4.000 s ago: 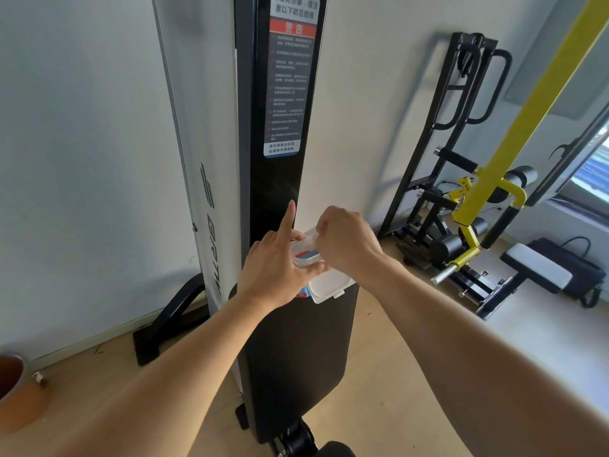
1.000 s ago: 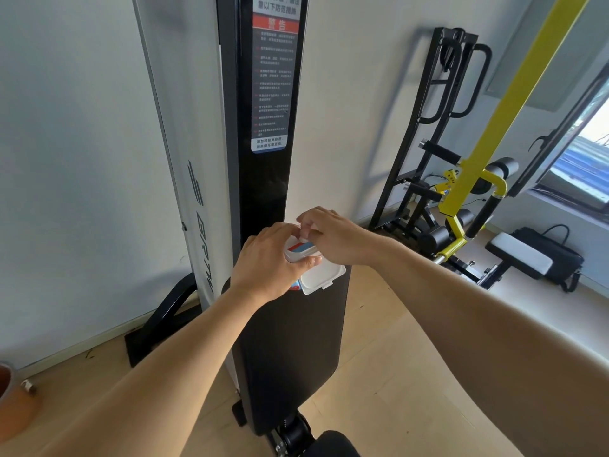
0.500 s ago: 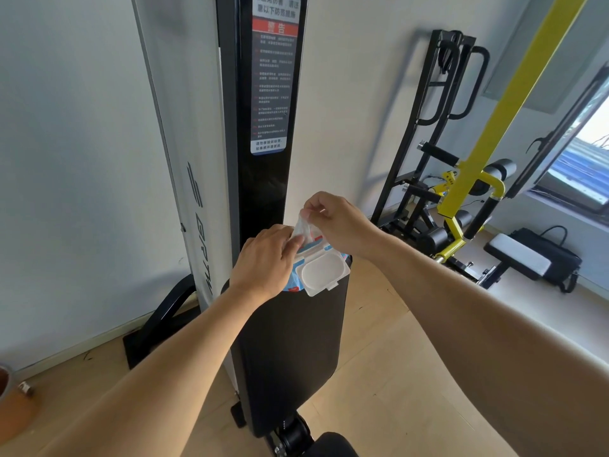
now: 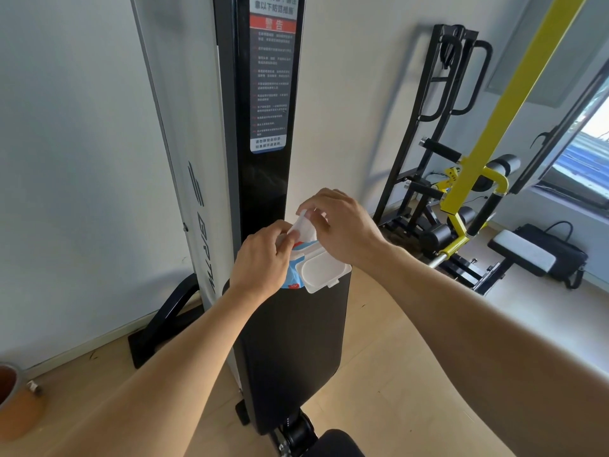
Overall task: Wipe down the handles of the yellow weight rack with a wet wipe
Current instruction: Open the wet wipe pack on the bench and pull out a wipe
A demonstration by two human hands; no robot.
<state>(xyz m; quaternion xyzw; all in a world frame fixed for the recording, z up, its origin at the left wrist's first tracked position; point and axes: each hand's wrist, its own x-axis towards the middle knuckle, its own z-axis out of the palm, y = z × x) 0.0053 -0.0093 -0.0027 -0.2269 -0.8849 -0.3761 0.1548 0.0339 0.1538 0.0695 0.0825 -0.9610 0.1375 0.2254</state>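
In the middle of the frame my left hand (image 4: 260,262) is clamped around the pack of wipes (image 4: 296,275), whose white lid (image 4: 321,270) hangs open toward the lower right. My right hand (image 4: 342,225), just above it, has its grip pressed together on a white wet wipe (image 4: 304,229) sticking up out of the pack. The yellow weight rack (image 4: 474,179) stands well apart at the right of the frame, beside a black bag (image 4: 550,249) on the floor.
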